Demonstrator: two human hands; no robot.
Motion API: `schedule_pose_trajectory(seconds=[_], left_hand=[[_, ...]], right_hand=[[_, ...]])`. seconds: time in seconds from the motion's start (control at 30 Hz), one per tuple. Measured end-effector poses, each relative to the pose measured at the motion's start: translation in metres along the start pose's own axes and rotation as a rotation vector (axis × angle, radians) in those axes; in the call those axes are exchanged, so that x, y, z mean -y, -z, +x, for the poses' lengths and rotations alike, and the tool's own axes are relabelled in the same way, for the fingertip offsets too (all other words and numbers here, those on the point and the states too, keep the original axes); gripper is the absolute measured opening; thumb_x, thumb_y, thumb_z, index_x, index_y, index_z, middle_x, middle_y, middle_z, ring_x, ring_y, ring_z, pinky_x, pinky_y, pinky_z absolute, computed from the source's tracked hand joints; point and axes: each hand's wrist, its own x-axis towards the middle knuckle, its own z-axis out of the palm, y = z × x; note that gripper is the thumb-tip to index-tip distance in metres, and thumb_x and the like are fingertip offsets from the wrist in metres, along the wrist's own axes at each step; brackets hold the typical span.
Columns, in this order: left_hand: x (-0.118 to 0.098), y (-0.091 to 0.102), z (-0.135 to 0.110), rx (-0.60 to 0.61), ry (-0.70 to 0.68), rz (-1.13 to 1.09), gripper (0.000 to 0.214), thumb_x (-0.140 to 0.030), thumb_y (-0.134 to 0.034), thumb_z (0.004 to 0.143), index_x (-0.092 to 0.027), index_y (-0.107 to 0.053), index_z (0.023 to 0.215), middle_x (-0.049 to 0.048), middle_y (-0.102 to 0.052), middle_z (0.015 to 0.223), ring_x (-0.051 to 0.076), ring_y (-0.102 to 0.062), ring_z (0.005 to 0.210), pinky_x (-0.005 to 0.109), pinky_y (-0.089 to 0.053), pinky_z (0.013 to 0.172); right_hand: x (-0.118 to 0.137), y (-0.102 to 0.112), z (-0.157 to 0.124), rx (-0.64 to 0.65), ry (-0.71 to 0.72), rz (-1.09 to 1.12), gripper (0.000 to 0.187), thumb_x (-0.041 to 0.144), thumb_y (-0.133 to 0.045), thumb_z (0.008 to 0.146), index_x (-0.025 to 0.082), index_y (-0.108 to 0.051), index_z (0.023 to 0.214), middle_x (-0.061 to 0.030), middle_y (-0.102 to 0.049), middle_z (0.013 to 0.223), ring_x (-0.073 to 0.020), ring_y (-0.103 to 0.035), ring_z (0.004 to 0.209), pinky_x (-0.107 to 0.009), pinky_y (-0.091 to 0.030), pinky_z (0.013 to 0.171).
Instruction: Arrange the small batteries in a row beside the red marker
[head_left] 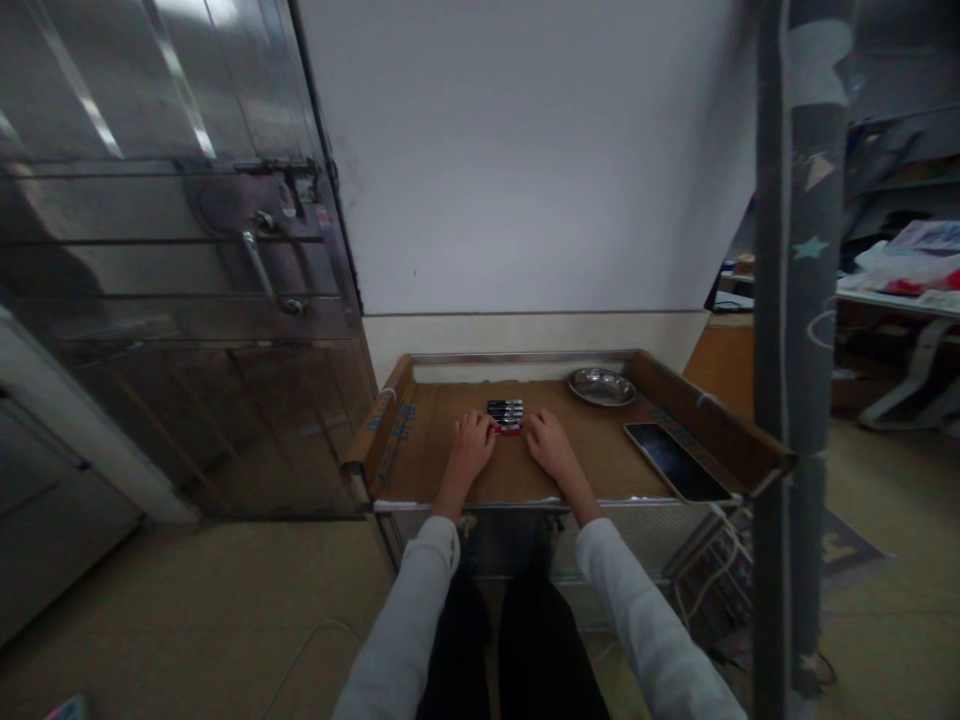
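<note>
A row of small dark batteries with red and silver ends (pixel 505 412) lies near the middle of a brown cardboard-lined table (pixel 585 470). My left hand (pixel 474 440) rests at the left end of the nearest one, fingers curled. My right hand (pixel 545 436) rests at its right end, fingers also curled. Both hands seem to pinch the red-ended battery between them; the fingertips are too small to read clearly.
A round metal dish (pixel 601 387) sits at the back right of the table. A dark phone (pixel 677 461) lies near the right rim. A steel door (pixel 172 260) stands to the left, a grey pole (pixel 793 340) to the right, cables below.
</note>
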Motion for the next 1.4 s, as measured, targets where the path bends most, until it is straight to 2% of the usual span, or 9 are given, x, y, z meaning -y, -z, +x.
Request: schedule_pose_trajectory(seconds=[0.13,0.37,0.47,0.63,0.73,0.9,1.17,1.4], left_hand=[[0.001,-0.002,-0.002,0.055,0.008,0.009,0.012,-0.024,-0.048,0.085,-0.019,-0.057,0.090,0.0064,-0.052,0.098,0.020,-0.045,0.097,0.035,-0.033,0.086],[0.005,-0.007,0.000,0.089,0.009,-0.015,0.012,-0.029,-0.054,0.082,-0.018,-0.058,0.087,0.0049,-0.056,0.092,0.020,-0.048,0.094,0.035,-0.034,0.085],[0.006,-0.008,0.002,0.097,-0.036,-0.050,0.010,-0.026,-0.053,0.083,-0.017,-0.058,0.083,0.0048,-0.056,0.090,0.018,-0.050,0.091,0.033,-0.036,0.084],[0.006,-0.008,0.011,0.019,-0.094,-0.099,0.009,-0.025,-0.051,0.085,-0.018,-0.056,0.086,0.0038,-0.056,0.089,0.017,-0.051,0.089,0.030,-0.038,0.084],[0.005,-0.009,0.017,-0.015,-0.129,-0.164,0.009,-0.023,-0.049,0.086,-0.018,-0.055,0.087,0.0031,-0.058,0.088,0.016,-0.052,0.087,0.029,-0.040,0.082],[0.003,-0.007,0.020,-0.008,-0.173,-0.246,0.009,-0.023,-0.049,0.086,-0.018,-0.055,0.091,0.0029,-0.060,0.090,0.015,-0.053,0.088,0.028,-0.041,0.083],[-0.001,-0.001,0.015,-0.041,-0.154,-0.277,0.010,-0.023,-0.047,0.088,-0.018,-0.056,0.089,0.0023,-0.061,0.092,0.015,-0.053,0.091,0.027,-0.040,0.086],[0.006,-0.011,0.015,-0.071,-0.214,-0.331,0.009,-0.022,-0.048,0.087,-0.018,-0.057,0.089,0.0026,-0.062,0.090,0.015,-0.055,0.089,0.028,-0.042,0.084]], right_hand=[[-0.001,-0.001,0.000,0.041,0.073,0.041,0.022,0.014,-0.042,0.082,0.018,-0.060,0.093,-0.0078,-0.054,0.095,-0.0182,-0.048,0.091,-0.029,-0.037,0.082],[0.001,-0.003,0.001,0.059,0.043,0.034,0.016,0.027,-0.049,0.082,0.017,-0.060,0.085,-0.0085,-0.054,0.093,-0.0194,-0.048,0.091,-0.031,-0.038,0.083],[0.003,-0.001,0.002,0.047,0.035,0.017,0.016,0.027,-0.047,0.084,0.017,-0.059,0.084,-0.0086,-0.055,0.092,-0.0194,-0.049,0.089,-0.030,-0.038,0.081],[0.001,0.001,0.007,-0.035,-0.026,0.015,0.021,0.027,-0.036,0.089,0.016,-0.055,0.089,-0.0089,-0.060,0.088,-0.0200,-0.052,0.084,-0.031,-0.039,0.078],[0.002,0.000,0.009,-0.024,-0.027,0.054,0.022,0.026,-0.034,0.091,0.017,-0.054,0.092,-0.0087,-0.062,0.087,-0.0195,-0.054,0.081,-0.030,-0.039,0.076],[0.005,0.002,0.009,0.013,0.045,0.106,0.019,0.023,-0.035,0.091,0.017,-0.053,0.093,-0.0083,-0.064,0.093,-0.0191,-0.056,0.085,-0.029,-0.040,0.078],[0.002,0.000,0.007,-0.004,0.005,0.110,0.018,0.023,-0.036,0.090,0.018,-0.053,0.094,-0.0084,-0.064,0.094,-0.0195,-0.057,0.087,-0.030,-0.040,0.079],[0.000,-0.004,0.006,-0.012,0.075,0.220,0.016,0.019,-0.038,0.088,0.018,-0.054,0.092,-0.0084,-0.065,0.092,-0.0194,-0.058,0.085,-0.031,-0.042,0.078]])
